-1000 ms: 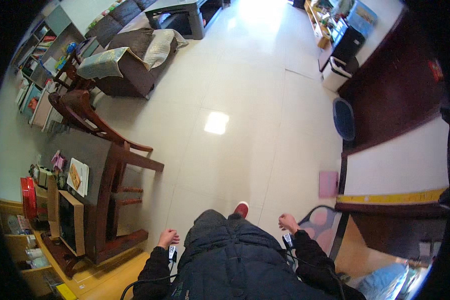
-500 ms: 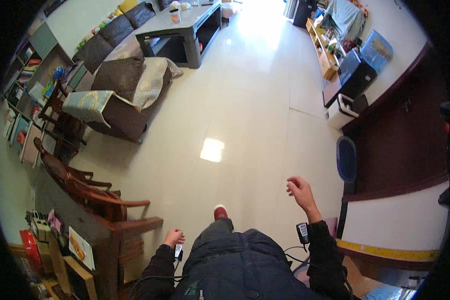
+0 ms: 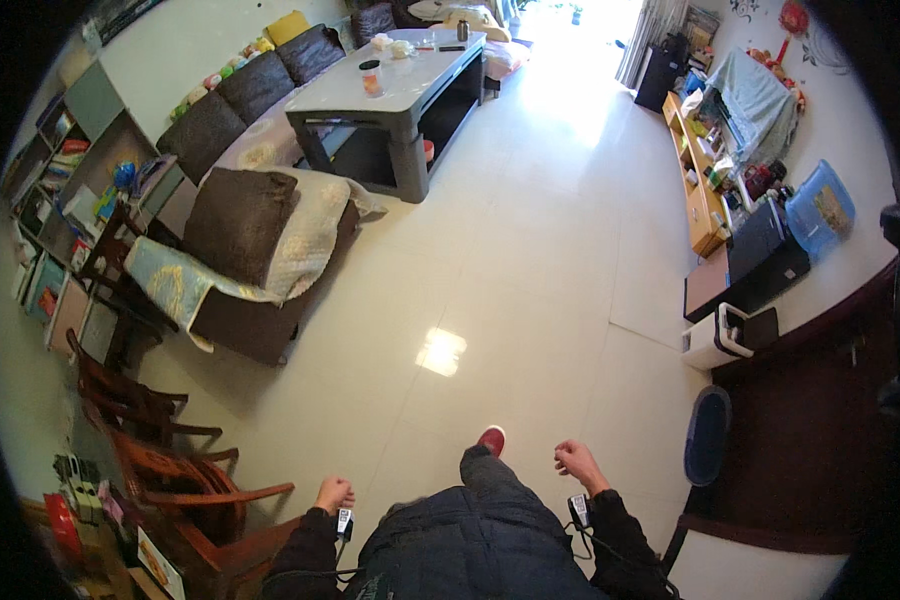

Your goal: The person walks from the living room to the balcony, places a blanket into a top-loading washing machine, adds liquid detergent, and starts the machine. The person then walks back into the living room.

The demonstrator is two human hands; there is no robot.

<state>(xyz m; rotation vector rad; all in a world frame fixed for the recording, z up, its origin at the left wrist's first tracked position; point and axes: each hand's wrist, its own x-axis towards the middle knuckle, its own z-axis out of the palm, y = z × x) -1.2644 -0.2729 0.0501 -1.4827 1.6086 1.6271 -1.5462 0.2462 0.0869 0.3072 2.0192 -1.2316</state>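
Currently, far left of red shoe [image 3: 492, 437]: wooden chair [image 3: 160, 465], armrest jutting shoeward. Beyond and left of shoe: brown sofa [image 3: 235, 325]. Nearer left of shoe: left hand [image 3: 335, 494], fingers loosely curled, empty. Just right of shoe: right hand [image 3: 579, 463], fingers half-bent, empty. Farther right of shoe: blue mat [image 3: 707, 437], white bin [image 3: 712, 340].

Wrist units [image 3: 579, 511]: black and white
Shoe [image 3: 491, 439]: red, white edge
Jacket [image 3: 470, 545]: blackish navy
Floor [image 3: 520, 300]: cream
Desk [image 3: 315, 95]: grey
Throw [image 3: 160, 265]: pale blue, yellow motif
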